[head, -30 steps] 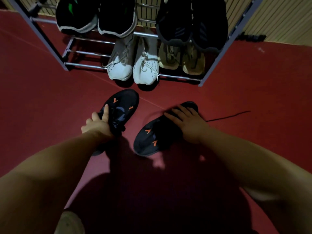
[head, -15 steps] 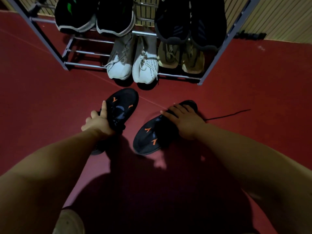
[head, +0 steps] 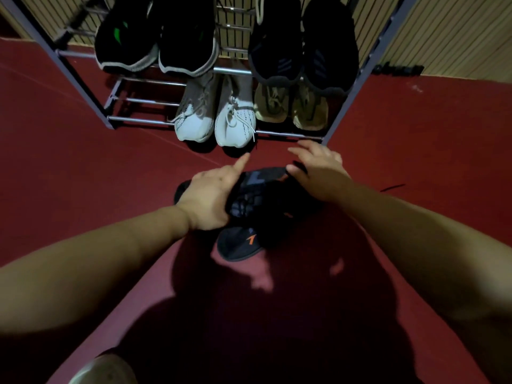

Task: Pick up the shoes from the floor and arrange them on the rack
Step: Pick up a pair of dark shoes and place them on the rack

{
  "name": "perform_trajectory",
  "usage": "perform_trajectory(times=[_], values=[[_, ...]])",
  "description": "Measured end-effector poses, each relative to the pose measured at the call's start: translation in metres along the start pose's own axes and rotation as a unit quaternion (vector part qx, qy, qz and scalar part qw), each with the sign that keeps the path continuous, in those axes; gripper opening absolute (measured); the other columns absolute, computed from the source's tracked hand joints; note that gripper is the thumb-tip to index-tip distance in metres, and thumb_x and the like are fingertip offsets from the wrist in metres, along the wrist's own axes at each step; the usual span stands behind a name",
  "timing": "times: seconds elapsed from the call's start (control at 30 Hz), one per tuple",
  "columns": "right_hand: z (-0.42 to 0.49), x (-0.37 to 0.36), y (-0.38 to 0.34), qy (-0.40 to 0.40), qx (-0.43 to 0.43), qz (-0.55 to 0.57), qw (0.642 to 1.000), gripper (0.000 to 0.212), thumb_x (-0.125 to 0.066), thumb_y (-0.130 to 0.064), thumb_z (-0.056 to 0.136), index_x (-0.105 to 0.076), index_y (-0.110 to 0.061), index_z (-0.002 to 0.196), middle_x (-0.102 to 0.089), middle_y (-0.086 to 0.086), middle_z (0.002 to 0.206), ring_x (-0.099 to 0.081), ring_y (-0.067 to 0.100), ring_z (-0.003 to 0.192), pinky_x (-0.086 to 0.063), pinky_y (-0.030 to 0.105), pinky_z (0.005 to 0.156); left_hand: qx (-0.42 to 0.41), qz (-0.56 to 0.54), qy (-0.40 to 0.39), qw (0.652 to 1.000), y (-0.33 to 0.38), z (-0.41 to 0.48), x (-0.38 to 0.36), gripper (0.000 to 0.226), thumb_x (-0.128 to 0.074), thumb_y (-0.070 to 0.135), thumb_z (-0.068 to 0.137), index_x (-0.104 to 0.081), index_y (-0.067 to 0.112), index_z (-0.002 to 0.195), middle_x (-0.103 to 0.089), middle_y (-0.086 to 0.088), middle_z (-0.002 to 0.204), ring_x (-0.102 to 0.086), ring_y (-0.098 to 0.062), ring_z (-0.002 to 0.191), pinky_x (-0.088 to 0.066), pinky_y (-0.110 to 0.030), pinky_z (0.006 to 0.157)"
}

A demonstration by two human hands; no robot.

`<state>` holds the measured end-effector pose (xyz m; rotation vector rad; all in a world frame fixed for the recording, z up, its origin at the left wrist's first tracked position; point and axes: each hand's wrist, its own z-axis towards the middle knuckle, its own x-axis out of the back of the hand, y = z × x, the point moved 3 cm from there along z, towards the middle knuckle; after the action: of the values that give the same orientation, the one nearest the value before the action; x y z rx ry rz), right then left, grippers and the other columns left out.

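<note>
A: Head view, what's w/ the hands?
B: Left hand (head: 210, 200) is clamped on a black shoe (head: 255, 195) w/ dark laces and orange marks, index finger sticking out fwd. Right hand (head: 318, 176) sits on the toe end of that same shoe, thumb against it, fingers spread and arched; can't tell if it really grips.
A: Second shoe?
B: Second black shoe (head: 239, 245), orange mark on its side, shows just below the held one, partly covered by it. Can't tell if it's on the red floor (head: 83, 176) or lifted.
A: And the rack?
B: Rack (head: 343, 112) is right ahead, near the hands. Lower tier: white pair (head: 216, 120) in the middle, tan pair (head: 291, 109) to its right, left part of the bars bare. Upper tier: black pair w/ light soles (head: 158, 42) on the left, dark pair (head: 302, 48) on the right.
A: Anything else?
B: A black lace (head: 392, 187) lies on the floor, right of the right hand.
</note>
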<state>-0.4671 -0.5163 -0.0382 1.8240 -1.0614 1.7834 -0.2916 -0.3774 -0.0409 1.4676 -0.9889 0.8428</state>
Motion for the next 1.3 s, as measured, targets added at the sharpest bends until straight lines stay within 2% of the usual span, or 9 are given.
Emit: perform_trajectory(times=[0.17, 0.3, 0.5, 0.63, 0.8, 0.9, 0.97, 1.13, 1.3], values=[[-0.029, 0.006, 0.009, -0.172, 0.009, 0.161, 0.972, 0.044, -0.047, -0.036, 0.097, -0.046, -0.023, 0.139, -0.049, -0.004, 0.140, -0.045, 0.009, 0.124, -0.030, 0.018, 0.098, -0.192, 0.071, 0.024, 0.979, 0.045, 0.015, 0.003, 0.099, -0.051, 0.040, 0.065, -0.003, 0.022, 0.151, -0.055, 0.003, 0.125, -0.045, -0.014, 0.124, -0.004, -0.042, 0.114], [-0.060, -0.005, 0.031, -0.168, -0.036, 0.260, 0.950, 0.049, -0.053, -0.028, 0.095, -0.039, -0.023, 0.142, -0.049, -0.002, 0.139, -0.046, 0.013, 0.126, -0.033, 0.024, 0.106, -0.277, 0.194, 0.083, 0.937, 0.072, 0.032, -0.013, 0.090, -0.059, 0.020, 0.069, -0.020, 0.017, 0.150, -0.056, 0.001, 0.126, -0.044, -0.018, 0.128, -0.001, -0.063, 0.110], [-0.117, -0.031, 0.076, -0.017, -0.256, 0.476, 0.841, 0.029, -0.050, -0.017, 0.097, -0.052, -0.009, 0.125, -0.062, 0.007, 0.109, -0.059, 0.020, 0.105, -0.049, 0.023, 0.083, -0.035, 0.083, 0.052, 0.995, 0.086, 0.045, -0.030, 0.104, -0.065, 0.038, 0.076, 0.009, 0.031, 0.149, -0.015, -0.011, 0.154, 0.001, -0.031, 0.145, 0.007, -0.051, 0.114], [-0.147, -0.063, 0.078, 0.049, -0.355, 0.562, 0.746, 0.027, -0.045, -0.016, 0.099, -0.048, -0.007, 0.125, -0.061, 0.007, 0.101, -0.057, 0.024, 0.098, -0.050, 0.025, 0.076, 0.142, 0.016, -0.115, 0.983, 0.052, 0.025, -0.067, 0.121, -0.070, 0.056, 0.070, 0.024, 0.036, 0.144, 0.001, -0.010, 0.157, 0.005, -0.028, 0.145, -0.001, -0.051, 0.115], [-0.164, -0.099, 0.050, 0.140, -0.441, 0.591, 0.660, 0.020, -0.042, -0.021, 0.101, -0.048, -0.015, 0.119, -0.061, 0.003, 0.091, -0.057, 0.013, 0.075, -0.050, 0.020, 0.062, 0.166, 0.033, -0.200, 0.965, 0.031, 0.001, -0.093, 0.116, -0.066, 0.058, 0.075, 0.025, 0.038, 0.143, 0.008, -0.011, 0.156, -0.008, -0.034, 0.142, -0.022, -0.048, 0.111], [-0.170, -0.113, 0.038, 0.183, -0.473, 0.635, 0.583, 0.023, -0.042, -0.017, 0.101, -0.042, -0.014, 0.124, -0.057, 0.011, 0.109, -0.056, 0.024, 0.097, -0.049, 0.040, 0.089, 0.150, 0.089, -0.174, 0.969, 0.033, -0.002, -0.097, 0.109, -0.059, 0.059, 0.079, 0.023, 0.034, 0.145, -0.003, -0.014, 0.155, -0.018, -0.035, 0.136, -0.026, -0.046, 0.107], [-0.171, -0.117, 0.038, 0.163, -0.490, 0.615, 0.596, 0.027, -0.040, -0.016, 0.101, -0.041, -0.011, 0.127, -0.056, 0.014, 0.119, -0.055, 0.028, 0.106, -0.046, 0.043, 0.096, 0.154, 0.096, -0.168, 0.969, 0.037, -0.002, -0.098, 0.107, -0.056, 0.061, 0.078, 0.022, 0.034, 0.146, -0.005, -0.015, 0.154, -0.021, -0.035, 0.134, -0.027, -0.045, 0.105], [-0.150, -0.096, 0.041, 0.082, -0.432, 0.528, 0.727, 0.036, -0.043, -0.019, 0.101, -0.045, -0.008, 0.135, -0.057, 0.008, 0.121, -0.055, 0.020, 0.107, -0.044, 0.028, 0.087, 0.162, 0.134, -0.155, 0.965, 0.039, -0.008, -0.100, 0.105, -0.049, 0.070, 0.076, 0.023, 0.037, 0.144, 0.001, -0.014, 0.156, -0.025, -0.036, 0.130, -0.032, -0.045, 0.100], [-0.116, -0.100, 0.035, -0.005, -0.381, 0.448, 0.809, 0.038, -0.047, -0.018, 0.098, -0.046, -0.007, 0.134, -0.059, 0.017, 0.125, -0.058, 0.030, 0.110, -0.047, 0.043, 0.097, 0.235, 0.166, -0.148, 0.946, 0.012, -0.031, -0.094, 0.110, -0.048, 0.072, 0.076, 0.029, 0.031, 0.143, -0.009, -0.019, 0.152, -0.030, -0.037, 0.126, -0.037, -0.044, 0.097]])
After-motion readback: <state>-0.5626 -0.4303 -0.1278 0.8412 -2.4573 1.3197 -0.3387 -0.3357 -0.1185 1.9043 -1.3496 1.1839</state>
